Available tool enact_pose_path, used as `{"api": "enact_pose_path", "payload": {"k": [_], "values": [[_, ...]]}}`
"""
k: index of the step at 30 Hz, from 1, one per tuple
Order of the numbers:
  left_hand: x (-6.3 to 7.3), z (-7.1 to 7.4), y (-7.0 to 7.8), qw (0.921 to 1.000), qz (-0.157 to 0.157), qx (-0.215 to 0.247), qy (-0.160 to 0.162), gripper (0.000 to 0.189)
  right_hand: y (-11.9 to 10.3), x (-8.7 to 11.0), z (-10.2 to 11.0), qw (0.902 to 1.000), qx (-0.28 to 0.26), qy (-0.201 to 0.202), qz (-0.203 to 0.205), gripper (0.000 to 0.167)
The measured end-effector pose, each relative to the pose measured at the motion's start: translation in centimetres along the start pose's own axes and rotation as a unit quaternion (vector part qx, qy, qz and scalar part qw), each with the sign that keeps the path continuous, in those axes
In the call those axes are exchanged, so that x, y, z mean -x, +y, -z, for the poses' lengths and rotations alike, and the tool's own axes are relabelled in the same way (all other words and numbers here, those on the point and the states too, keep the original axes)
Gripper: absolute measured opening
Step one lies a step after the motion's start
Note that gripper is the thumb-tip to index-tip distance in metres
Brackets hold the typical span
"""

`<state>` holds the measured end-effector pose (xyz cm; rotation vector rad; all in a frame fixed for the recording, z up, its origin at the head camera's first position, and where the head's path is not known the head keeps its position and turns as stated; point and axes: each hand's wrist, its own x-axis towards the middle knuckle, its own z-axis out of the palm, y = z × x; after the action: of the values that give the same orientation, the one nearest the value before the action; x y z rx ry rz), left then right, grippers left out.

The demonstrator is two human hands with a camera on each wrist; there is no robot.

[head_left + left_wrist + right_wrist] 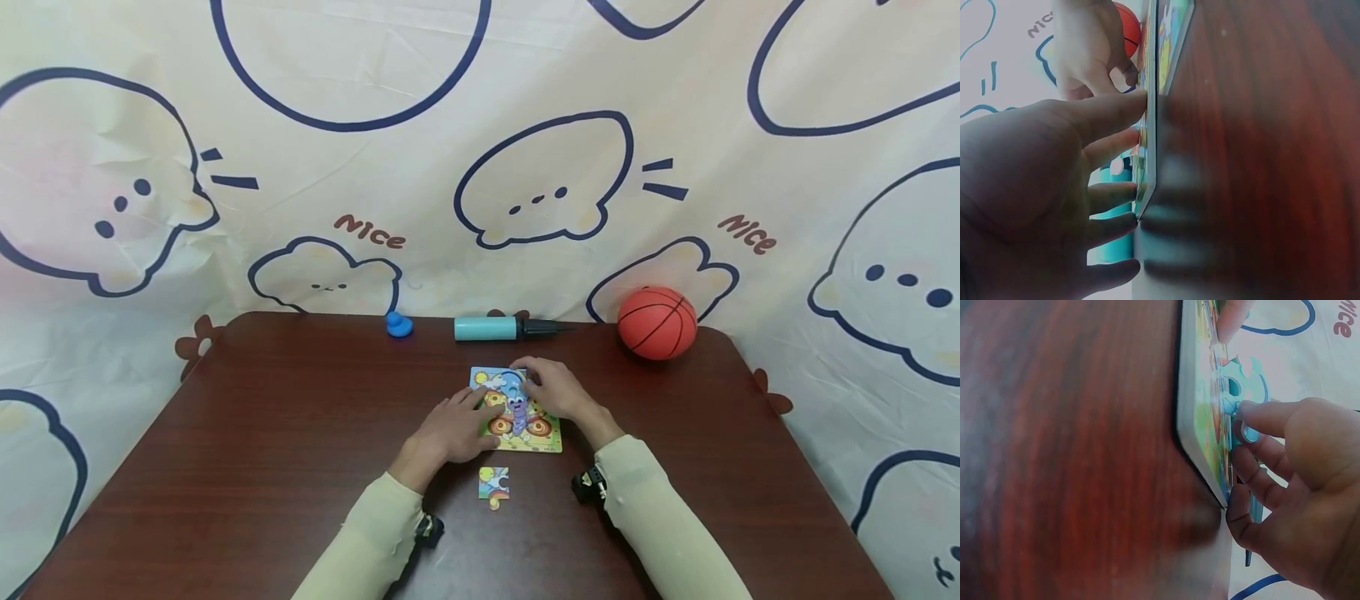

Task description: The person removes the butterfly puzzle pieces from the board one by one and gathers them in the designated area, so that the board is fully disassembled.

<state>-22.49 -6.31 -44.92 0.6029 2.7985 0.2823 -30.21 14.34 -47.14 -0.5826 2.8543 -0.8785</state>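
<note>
The thumb and fingertips of the right hand (pixel 558 390) pinch a light-blue jigsaw piece (pixel 1252 380), which stands tilted above the far part of a cartoon jigsaw puzzle board (pixel 551 443). The other fingers of that hand curl in loosely by the board's far right corner. The left hand (pixel 453 427) has its fingers spread and fairly straight; it rests over the left side of the board, some fingertips touching the picture, the thumb at the near left edge.

The board lies flat on the table between the two hands. Its picture shows a purple character with orange, ringed wings, a sun at the far left corner and green along the near edge. Just on the near side of the board, apart from it, a loose jigsaw piece (pixel 493 483) lies face up, with a sun and a rainbow stripe printed on it.

Pale cream sleeves (pixel 667 517) cover both forearms, and a small black device (pixel 588 485) sits at each wrist.

Along the far edge of the dark, wood-grained table (pixel 300 433) stand a blue toy duck (pixel 399 325) on the left, a teal hand pump (pixel 486 328) with a black nozzle pointing right, lying in the middle, and an orange-red toy basketball (pixel 657 323) on the right. Behind hangs a cream cloth (pixel 420 183) printed with navy-outlined cartoon shapes.
</note>
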Motion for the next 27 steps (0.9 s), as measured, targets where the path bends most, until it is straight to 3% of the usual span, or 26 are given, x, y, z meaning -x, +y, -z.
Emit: {"api": "enact_pose_path", "payload": {"k": [8,17,27], "values": [[-0.18,0.33,0.21,0.9995,0.007,-0.025,-0.015,0.055,-0.16,0.15,0.07,0.9993,-0.032,0.013,-0.014,0.020],[-0.28,0.76,0.50,0.9980,0.016,-0.052,-0.033,0.056,-0.16,0.01,0.15,0.9990,-0.033,0.017,-0.026,0.017],[-0.37,0.82,0.38,0.9984,0.017,-0.044,-0.032,0.056,0.13,0.11,0.46,0.9952,-0.072,0.043,-0.049,0.015]]}}
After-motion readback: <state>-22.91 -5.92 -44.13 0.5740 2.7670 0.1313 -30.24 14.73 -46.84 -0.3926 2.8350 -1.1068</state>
